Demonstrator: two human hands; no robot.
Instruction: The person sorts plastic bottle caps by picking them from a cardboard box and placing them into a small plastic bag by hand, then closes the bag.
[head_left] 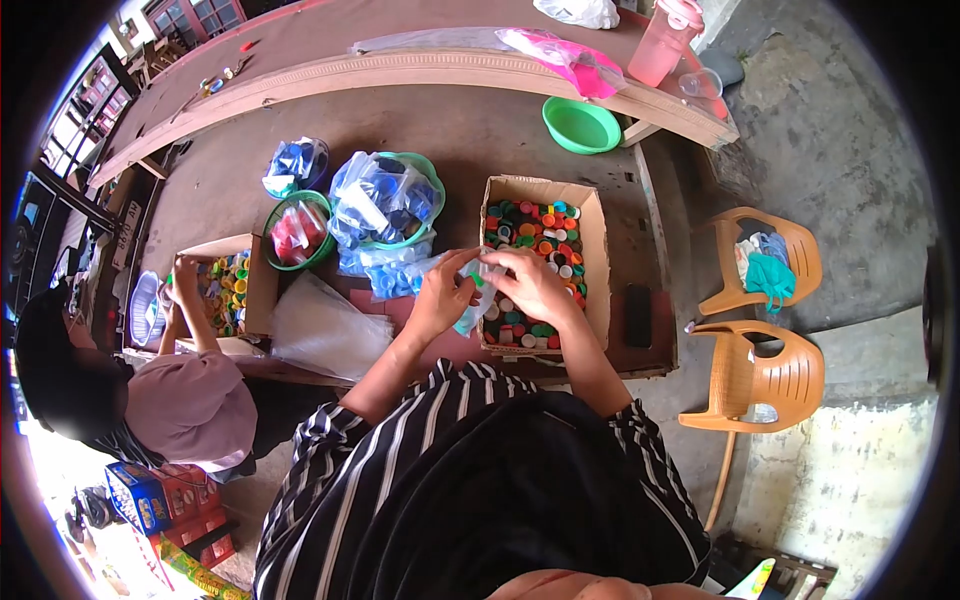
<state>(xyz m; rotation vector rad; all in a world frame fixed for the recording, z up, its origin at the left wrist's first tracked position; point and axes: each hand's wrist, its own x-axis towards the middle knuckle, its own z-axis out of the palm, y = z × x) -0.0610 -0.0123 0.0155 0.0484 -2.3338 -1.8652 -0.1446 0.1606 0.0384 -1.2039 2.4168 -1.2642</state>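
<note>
My left hand (446, 292) and my right hand (533, 284) are close together over the left edge of a cardboard box (604, 250) of colourful bottle caps. Between them is a small clear plastic bag (474, 312) with green and light pieces inside. The fingers of both hands are closed on the bag's upper part. Just left of my left hand lie filled bags of blue caps (392, 270). Behind these, a green basin (436, 185) holds more bags of blue pieces. A stack of flat clear bags (325, 325) lies left of my left forearm.
A co-worker (190, 400) at the left reaches into another cap box (262, 290). A green basket (272, 245) holds red bags. An empty green basin (582, 126) sits near the raised shelf (400, 72). A dark phone (637, 315) lies right of my box; chairs (795, 375) stand further right.
</note>
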